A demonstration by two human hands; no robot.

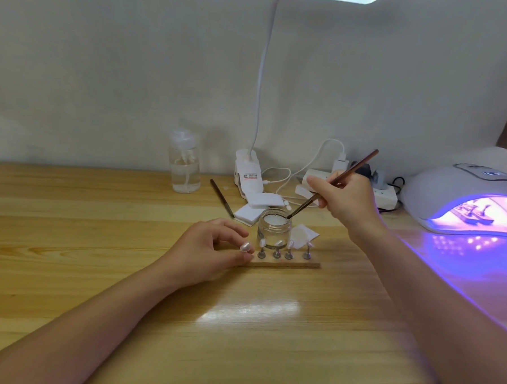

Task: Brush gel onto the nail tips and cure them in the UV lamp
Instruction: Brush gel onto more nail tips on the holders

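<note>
Nail tips (277,243) stand in a row on small metal stands along a thin wooden strip (286,264), at the centre of the wooden surface (98,213). The leftmost tip (245,246) is pinched between thumb and forefinger of the left hand (211,251), which rests on the surface at 9 o'clock from the strip, probably to steady that tip for coating. At 12 o'clock, just behind the row, sits a small open glass jar (274,226) of gel, close enough that the brush need travel only a little. The right hand (345,202), at 2 o'clock, holds a slim brown brush (335,183) in a pen-like grip, fingers pressed around the handle; the bristle end dips at the jar's rim, so loading gel looks like the step in hand. Further out at 3 o'clock the UV lamp (452,184) glows violet with another strip of tips apparently curing inside. Behind the jar lie white pads (251,213), a spare brush (222,198), a clear pump bottle (185,167) and a clip-on desk light (249,174).
</note>
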